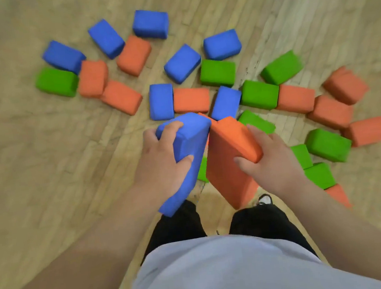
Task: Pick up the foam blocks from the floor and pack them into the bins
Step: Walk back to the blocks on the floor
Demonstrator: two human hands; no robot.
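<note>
**Head view, looking down at the floor.** The left grip (160, 161), a bare hand, is clamped round the upper end of a blue foam block (186, 144). The fingers curl over one edge and the thumb presses the face nearest us. The right grip (272, 159) is clamped in the same way on an orange foam block (230, 161). Both blocks are held tilted above the wooden floor (44, 148), in front of the person's legs. Their upper corners are touching or just beside each other; we cannot tell which.

No bin appears in this view, so we cannot say how many blocks are already packed. More than twenty loose blocks in blue, orange and green lie scattered on the floor beyond the hands and to the person's right. Among them are a blue floor block (161, 101) just past the held pair and a green floor block (328, 145) well off to the right.

We judge the task to be at an early or middle stage. Two blocks are picked up but not yet stowed, and most of the pile is still to be gathered and carried to the bins.
</note>
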